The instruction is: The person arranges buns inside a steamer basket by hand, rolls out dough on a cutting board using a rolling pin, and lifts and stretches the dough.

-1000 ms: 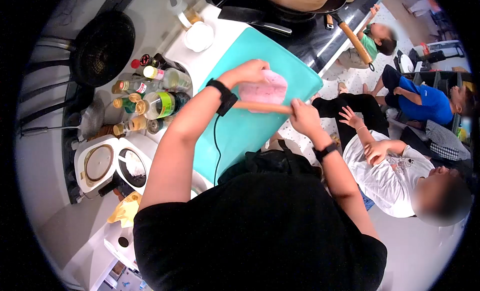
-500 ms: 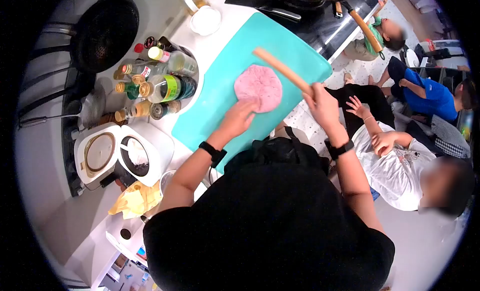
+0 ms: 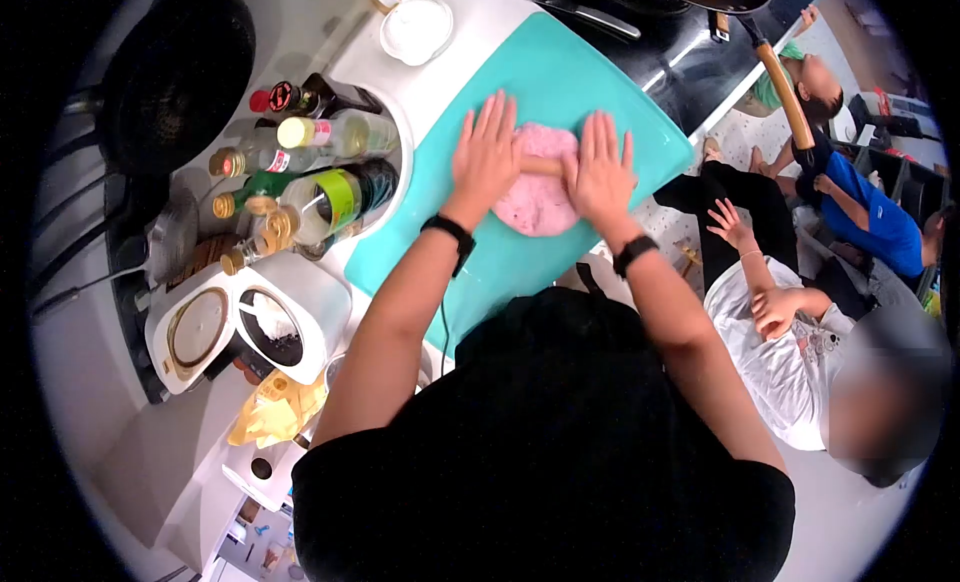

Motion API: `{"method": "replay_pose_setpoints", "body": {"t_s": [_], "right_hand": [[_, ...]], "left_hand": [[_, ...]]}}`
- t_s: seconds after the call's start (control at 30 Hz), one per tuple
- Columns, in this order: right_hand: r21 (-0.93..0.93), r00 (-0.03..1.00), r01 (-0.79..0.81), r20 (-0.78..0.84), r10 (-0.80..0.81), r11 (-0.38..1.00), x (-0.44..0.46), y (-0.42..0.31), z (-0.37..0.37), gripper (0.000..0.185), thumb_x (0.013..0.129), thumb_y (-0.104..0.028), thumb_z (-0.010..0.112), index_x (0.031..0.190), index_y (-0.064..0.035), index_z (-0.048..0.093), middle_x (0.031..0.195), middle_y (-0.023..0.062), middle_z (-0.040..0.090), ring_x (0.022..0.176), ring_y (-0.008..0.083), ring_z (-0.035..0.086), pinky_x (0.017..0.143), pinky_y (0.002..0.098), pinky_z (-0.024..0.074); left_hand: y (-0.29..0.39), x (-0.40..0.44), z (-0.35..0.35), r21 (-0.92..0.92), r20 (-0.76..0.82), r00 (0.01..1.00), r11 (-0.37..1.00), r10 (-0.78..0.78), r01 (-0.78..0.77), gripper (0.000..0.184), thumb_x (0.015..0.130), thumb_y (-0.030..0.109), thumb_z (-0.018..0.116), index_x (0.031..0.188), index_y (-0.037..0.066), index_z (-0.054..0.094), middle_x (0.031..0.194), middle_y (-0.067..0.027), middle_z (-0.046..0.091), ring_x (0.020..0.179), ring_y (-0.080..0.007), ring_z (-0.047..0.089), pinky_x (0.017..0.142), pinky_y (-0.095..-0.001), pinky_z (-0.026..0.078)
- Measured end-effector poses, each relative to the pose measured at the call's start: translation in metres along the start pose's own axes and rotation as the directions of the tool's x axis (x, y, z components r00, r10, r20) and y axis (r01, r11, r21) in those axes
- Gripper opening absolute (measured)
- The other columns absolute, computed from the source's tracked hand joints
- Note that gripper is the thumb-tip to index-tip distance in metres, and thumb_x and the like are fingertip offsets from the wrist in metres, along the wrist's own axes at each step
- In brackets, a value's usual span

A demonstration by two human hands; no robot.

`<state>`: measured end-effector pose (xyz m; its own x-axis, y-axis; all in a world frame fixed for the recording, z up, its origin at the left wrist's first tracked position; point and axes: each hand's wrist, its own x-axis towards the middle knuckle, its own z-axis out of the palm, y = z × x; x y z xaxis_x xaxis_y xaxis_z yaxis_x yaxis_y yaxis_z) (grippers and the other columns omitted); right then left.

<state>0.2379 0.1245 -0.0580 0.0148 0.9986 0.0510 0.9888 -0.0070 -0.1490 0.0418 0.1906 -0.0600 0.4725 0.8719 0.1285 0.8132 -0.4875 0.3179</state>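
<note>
A flat round of pink dough point(image 3: 538, 208) lies on a turquoise mat point(image 3: 585, 72). Across the dough rests a wooden rolling pin point(image 3: 542, 166); only its middle shows, as both ends are under my hands. My left hand point(image 3: 486, 154) is on the pin's left end, palm down, with fingers stretched forward. On the other end, my right hand point(image 3: 603, 172) also lies flat with its fingers extended. Neither hand wraps its fingers around the pin.
Several bottles point(image 3: 325, 202) stand left of the mat, near a rice cooker point(image 3: 310, 307) with its lid up. A white-lidded jar point(image 3: 416, 29) is behind. A wooden-handled pan point(image 3: 785, 97) juts from the stove at right. A person in white point(image 3: 770, 347) and others are at right.
The rolling pin, raised in my right hand before, now lies across the dough. My left hand has moved from the dough's near edge onto the pin, and both hands are flattened out.
</note>
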Motion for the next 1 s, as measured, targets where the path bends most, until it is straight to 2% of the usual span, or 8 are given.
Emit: {"method": "replay_pose_setpoints", "body": {"t_s": [0.17, 0.3, 0.4, 0.57, 0.67, 0.77, 0.93, 1.0], "right_hand": [[0.067, 0.987, 0.014, -0.158, -0.004, 0.998, 0.075, 0.022, 0.006, 0.07, 0.103, -0.042, 0.043, 0.151, 0.0075, 0.035, 0.16, 0.0227, 0.034, 0.151, 0.0361, 0.026, 0.124, 0.0506, 0.0164], [0.099, 0.993, 0.092, 0.068, -0.099, 0.991, -0.021, 0.008, -0.012, 0.075, 0.099, -0.041, 0.05, 0.148, 0.0138, 0.035, 0.158, 0.0323, 0.031, 0.149, 0.0424, 0.029, 0.123, 0.0517, 0.0208], [0.193, 0.976, 0.059, 0.194, -0.096, 0.979, -0.075, -0.006, -0.02, 0.075, 0.098, -0.041, 0.051, 0.148, 0.0141, 0.036, 0.157, 0.0321, 0.032, 0.15, 0.0426, 0.028, 0.123, 0.0525, 0.02], [-0.02, 0.997, -0.062, -0.036, 0.061, 0.998, 0.057, 0.015, -0.002, 0.069, 0.104, -0.042, 0.04, 0.15, 0.0097, 0.037, 0.16, 0.0254, 0.032, 0.152, 0.0353, 0.027, 0.124, 0.051, 0.0182], [0.036, 0.977, 0.002, -0.212, 0.005, 0.999, 0.105, 0.031, 0.004, 0.068, 0.104, -0.041, 0.039, 0.149, 0.0098, 0.039, 0.16, 0.0253, 0.032, 0.152, 0.0344, 0.026, 0.124, 0.0494, 0.0182], [-0.004, 0.997, 0.046, -0.065, -0.046, 0.999, 0.066, 0.024, 0.002, 0.069, 0.102, -0.04, 0.044, 0.147, 0.0122, 0.039, 0.16, 0.0282, 0.031, 0.151, 0.0385, 0.027, 0.124, 0.0493, 0.0205], [0.288, 0.976, -0.032, 0.217, -0.032, 0.957, -0.08, -0.007, -0.025, 0.072, 0.099, -0.037, 0.051, 0.146, 0.0151, 0.036, 0.157, 0.0328, 0.032, 0.149, 0.0437, 0.028, 0.122, 0.054, 0.0204], [0.182, 0.987, 0.012, 0.157, -0.041, 0.983, -0.05, 0.007, -0.003, 0.074, 0.101, -0.04, 0.048, 0.149, 0.0139, 0.033, 0.16, 0.0308, 0.029, 0.151, 0.0414, 0.026, 0.124, 0.0526, 0.0171]], "left_hand": [[-0.019, 0.067, 0.01, 0.174, -0.024, 0.999, 0.984, 0.039, -0.034, 0.064, 0.1, 0.036, 0.047, 0.152, 0.0, 0.038, 0.161, -0.0193, 0.034, 0.152, -0.0299, 0.026, 0.124, -0.0498, 0.016], [0.004, -0.023, 0.004, 0.015, 0.055, 0.996, 0.998, -0.068, 0.067, 0.074, 0.098, 0.036, 0.053, 0.152, -0.01, 0.032, 0.16, -0.0276, 0.031, 0.152, -0.0363, 0.026, 0.124, -0.0494, 0.017], [0.013, -0.063, -0.006, -0.002, 0.139, 0.989, 0.998, -0.056, 0.057, 0.079, 0.096, 0.035, 0.056, 0.152, -0.013, 0.028, 0.159, -0.0299, 0.03, 0.151, -0.0373, 0.027, 0.124, -0.0491, 0.019], [-0.01, 0.048, 0.005, 0.032, 0.018, 0.999, 0.999, 0.027, -0.028, 0.072, 0.099, 0.032, 0.052, 0.154, -0.008, 0.029, 0.16, -0.0273, 0.032, 0.151, -0.0375, 0.028, 0.123, -0.0478, 0.021], [-0.021, 0.092, 0.011, 0.022, -0.065, 0.997, 0.999, 0.04, -0.038, 0.07, 0.1, 0.034, 0.05, 0.155, -0.005, 0.03, 0.16, -0.024, 0.034, 0.152, -0.0349, 0.027, 0.124, -0.0482, 0.02], [-0.007, 0.05, 0.008, 0.066, 0.053, 0.998, 0.997, -0.03, 0.027, 0.076, 0.098, 0.035, 0.053, 0.155, -0.008, 0.027, 0.161, -0.0273, 0.029, 0.153, -0.0375, 0.023, 0.125, -0.0486, 0.016], [0.025, -0.063, -0.005, -0.084, 0.208, 0.978, 0.996, -0.021, 0.04, 0.087, 0.094, 0.036, 0.059, 0.154, -0.014, 0.02, 0.16, -0.0351, 0.022, 0.152, -0.0455, 0.02, 0.125, -0.0522, 0.013], [0.011, -0.033, 0.009, 0.005, 0.14, 0.989, 0.999, 0.051, -0.052, 0.083, 0.095, 0.037, 0.057, 0.152, -0.014, 0.025, 0.161, -0.0342, 0.023, 0.152, -0.0449, 0.02, 0.125, -0.0536, 0.013]]}}
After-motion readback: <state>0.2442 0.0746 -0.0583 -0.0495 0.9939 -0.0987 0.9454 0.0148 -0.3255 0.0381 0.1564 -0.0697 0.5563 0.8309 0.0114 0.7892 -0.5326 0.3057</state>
